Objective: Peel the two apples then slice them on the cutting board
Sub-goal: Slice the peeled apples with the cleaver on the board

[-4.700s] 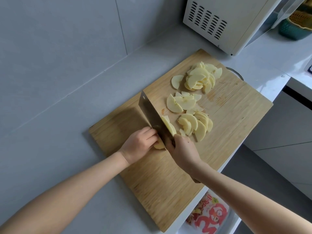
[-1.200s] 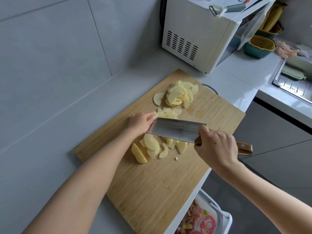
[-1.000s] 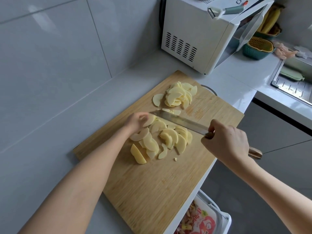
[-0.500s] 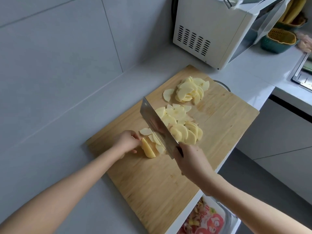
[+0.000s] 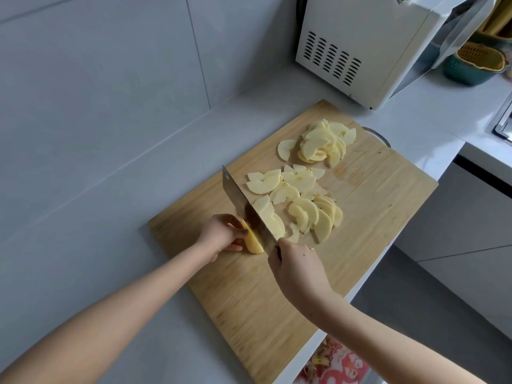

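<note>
A wooden cutting board (image 5: 249, 306) lies on the grey counter. My left hand (image 5: 221, 234) holds a peeled apple wedge (image 5: 253, 243) down on the board. My right hand (image 5: 297, 268) grips the handle of a cleaver (image 5: 243, 209), whose blade stands on edge against the wedge's right side. Thin apple slices (image 5: 302, 206) spread out right of the blade. A second heap of slices (image 5: 322, 144) sits at the board's far end.
A white microwave (image 5: 360, 45) stands behind the board with its door open. A teal basket (image 5: 473, 65) sits at the far right. Below the counter edge is a bin with red packaging and peels (image 5: 335, 367). The tiled wall is on the left.
The cleaver swept the cut slices to the right, then turned back upright beside the last wedge. My left hand has closed onto that wedge.
</note>
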`<state>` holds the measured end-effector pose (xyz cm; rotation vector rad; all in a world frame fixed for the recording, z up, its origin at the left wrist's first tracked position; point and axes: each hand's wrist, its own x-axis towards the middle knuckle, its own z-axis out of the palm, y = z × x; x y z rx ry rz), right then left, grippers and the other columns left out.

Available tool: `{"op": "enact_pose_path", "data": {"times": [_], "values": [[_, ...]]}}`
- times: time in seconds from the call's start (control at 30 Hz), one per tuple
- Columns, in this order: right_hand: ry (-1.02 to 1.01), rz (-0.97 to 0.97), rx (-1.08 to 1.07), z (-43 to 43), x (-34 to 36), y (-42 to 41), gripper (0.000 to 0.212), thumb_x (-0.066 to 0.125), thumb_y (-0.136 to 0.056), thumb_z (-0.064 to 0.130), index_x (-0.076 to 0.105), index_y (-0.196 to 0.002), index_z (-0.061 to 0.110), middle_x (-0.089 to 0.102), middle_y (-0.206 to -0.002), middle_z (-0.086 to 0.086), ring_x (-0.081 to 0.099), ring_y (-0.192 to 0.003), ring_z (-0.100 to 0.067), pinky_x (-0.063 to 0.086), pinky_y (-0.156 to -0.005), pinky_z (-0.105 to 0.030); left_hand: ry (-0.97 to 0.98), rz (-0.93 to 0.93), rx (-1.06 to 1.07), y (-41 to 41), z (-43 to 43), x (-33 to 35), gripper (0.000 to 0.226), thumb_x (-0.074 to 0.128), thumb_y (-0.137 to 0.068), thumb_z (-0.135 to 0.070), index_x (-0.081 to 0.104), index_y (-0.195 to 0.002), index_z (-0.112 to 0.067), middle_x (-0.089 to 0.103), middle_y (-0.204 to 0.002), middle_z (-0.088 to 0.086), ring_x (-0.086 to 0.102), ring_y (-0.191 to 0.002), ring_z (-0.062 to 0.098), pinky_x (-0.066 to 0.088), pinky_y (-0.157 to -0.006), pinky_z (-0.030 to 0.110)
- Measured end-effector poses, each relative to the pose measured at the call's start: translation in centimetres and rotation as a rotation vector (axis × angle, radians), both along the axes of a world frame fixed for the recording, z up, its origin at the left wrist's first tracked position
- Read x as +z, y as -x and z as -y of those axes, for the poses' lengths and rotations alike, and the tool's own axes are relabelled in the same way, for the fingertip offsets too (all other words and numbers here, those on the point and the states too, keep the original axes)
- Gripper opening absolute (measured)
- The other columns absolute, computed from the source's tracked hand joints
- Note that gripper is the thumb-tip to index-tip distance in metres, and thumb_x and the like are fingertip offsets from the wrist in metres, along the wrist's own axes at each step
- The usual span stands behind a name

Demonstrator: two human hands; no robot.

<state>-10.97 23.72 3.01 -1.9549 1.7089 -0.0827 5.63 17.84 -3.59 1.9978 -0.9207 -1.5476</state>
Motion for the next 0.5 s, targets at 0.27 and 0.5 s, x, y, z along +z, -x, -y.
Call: {"op": "enact_pose_path", "data": {"times": [0.27, 0.5], "values": [[-0.012, -0.023, -0.005, -0.1, 0.0, -0.7, 0.025, 0.035, -0.095, 0.018, 0.041, -0.071, 0.014, 0.041, -0.057, 0.001, 0.04, -0.053, -0.015, 0.036, -0.052, -0.03, 0.004, -0.033, 0.009, 0.0, 0.1, 0.2, 0.009, 0.072, -0.08, -0.002, 0.064, -0.082, -0.006, 0.066, -0.094, 0.013, 0.07, -0.073, 0.023, 0.059, -0.06, 0.029], [-0.033, -0.038, 0.046, 0.1, 0.3, -0.6, 0.023, 0.035, -0.095, 0.018, 0.045, -0.074, 0.014, 0.043, -0.062, 0.001, 0.042, -0.057, -0.015, 0.039, -0.054, -0.029, -0.021, -0.14, 0.164, 0.2, -1.1, -0.4, 0.01, 0.073, -0.079, -0.002, 0.064, -0.085, -0.004, 0.069, -0.097, 0.016, 0.072, -0.073, 0.024, 0.059, -0.069, 0.031]]}}
